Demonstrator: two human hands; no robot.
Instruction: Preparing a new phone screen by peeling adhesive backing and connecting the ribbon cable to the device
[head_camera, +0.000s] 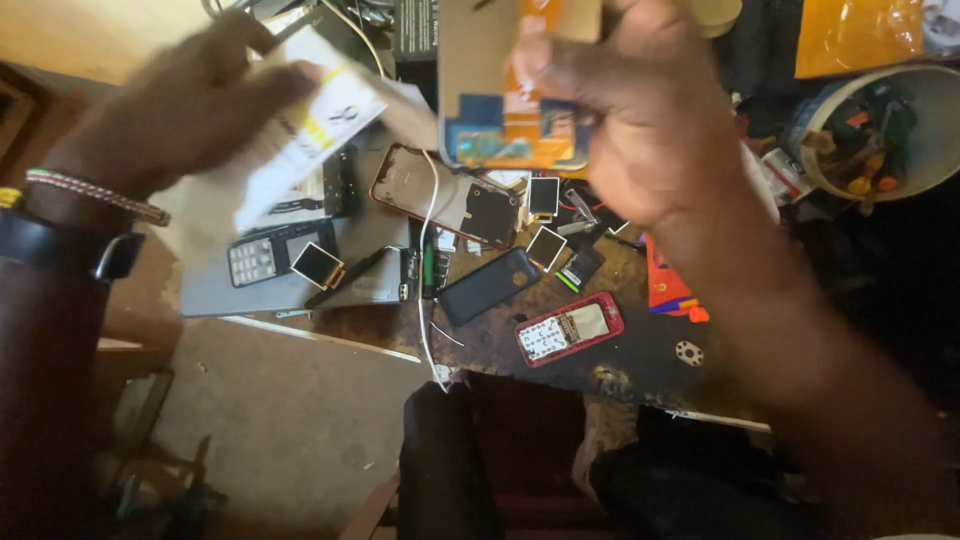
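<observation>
1. Here, the left hand (190, 100) holds a white and yellow packet (310, 140) up in the air, with its fingers closed around one end.
2. The right hand (640, 120) holds a flat card pack (505, 90) with orange and blue on it, and its fingers pinch the pack's right edge.
3. Both things are blurry, so the hands seem to be moving. It looks like the person is sorting or opening these packs.
4. Any next move needs a firm hold, because both packs hang above a crowded surface (640, 360).
5. Below the card pack lies an open phone (445, 195) with its back off.
6. Further below the card pack sits a red phone (570, 328), and left of that a black cover (488, 285).
7. Left of the card pack, under the white packet, is a grey keypad phone (262, 255).
8. Right of the card pack stands a white tub (935, 95) full of tools.
9. A thin white wire (428, 260) and small screens lie in the way below.
</observation>
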